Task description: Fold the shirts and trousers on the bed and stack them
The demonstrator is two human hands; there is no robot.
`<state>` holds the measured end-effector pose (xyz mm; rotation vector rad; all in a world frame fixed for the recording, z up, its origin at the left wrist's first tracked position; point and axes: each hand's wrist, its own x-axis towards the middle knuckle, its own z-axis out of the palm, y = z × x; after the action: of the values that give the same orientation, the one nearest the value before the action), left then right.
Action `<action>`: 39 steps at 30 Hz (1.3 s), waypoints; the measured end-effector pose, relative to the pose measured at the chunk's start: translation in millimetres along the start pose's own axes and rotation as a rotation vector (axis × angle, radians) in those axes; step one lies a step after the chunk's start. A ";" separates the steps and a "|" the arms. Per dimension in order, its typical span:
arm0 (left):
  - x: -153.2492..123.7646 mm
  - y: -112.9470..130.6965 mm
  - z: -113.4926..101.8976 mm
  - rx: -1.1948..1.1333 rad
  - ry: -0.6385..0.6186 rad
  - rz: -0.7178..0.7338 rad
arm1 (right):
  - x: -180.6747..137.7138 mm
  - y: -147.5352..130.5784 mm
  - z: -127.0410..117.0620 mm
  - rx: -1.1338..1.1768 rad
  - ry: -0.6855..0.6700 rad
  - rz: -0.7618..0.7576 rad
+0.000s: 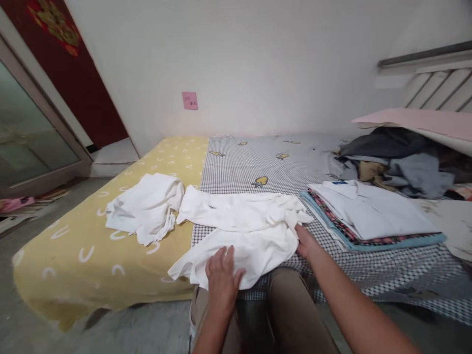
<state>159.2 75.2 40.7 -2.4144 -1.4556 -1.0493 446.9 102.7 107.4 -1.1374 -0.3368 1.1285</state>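
Note:
A crumpled white garment (241,216) lies across the bed's front edge, with two long parts pointing left; whether they are legs or sleeves I cannot tell. Flat on its near part rests my left hand (223,273), fingers stretched and a little apart. At the right end of the garment, my right hand (303,241) is closed on the fabric's edge, its fingertips partly hidden. To the left, almost touching the garment's far part, lies a loosely bunched white cloth (147,206).
The bed has a yellow sheet (73,246) and a checked sheet (239,167). On the right sits a stack of folded clothes (379,211) with a white shirt on top. Behind it are heaped dark clothes (401,152) and a pink pillow (420,120). A wall (276,69) stands behind.

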 end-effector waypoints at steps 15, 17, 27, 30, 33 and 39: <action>5.9 -16.0 1.2 0.109 -0.180 0.152 | -5.6 0.1 -15.8 -0.004 -0.211 0.003; 8.3 -19.5 -0.6 0.054 -0.189 0.125 | -12.4 4.0 -16.8 0.023 -0.217 -0.008; 10.5 -14.4 -10.4 -0.138 -0.445 -0.121 | -71.5 52.7 -29.3 0.116 -0.112 -0.020; 10.4 -14.0 -9.3 -0.164 -0.409 -0.127 | -79.0 61.7 -28.3 0.104 -0.067 -0.042; 8.1 -15.6 -9.6 -0.202 -0.345 -0.100 | -78.4 64.7 -25.3 0.133 -0.022 -0.084; -2.3 -14.6 -23.0 -0.287 -0.152 -0.091 | -68.4 65.8 -38.6 0.291 0.044 0.072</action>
<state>135.3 71.0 53.1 -2.7005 -1.5709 -1.1910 408.7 22.9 55.8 -0.9211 -0.0937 1.1711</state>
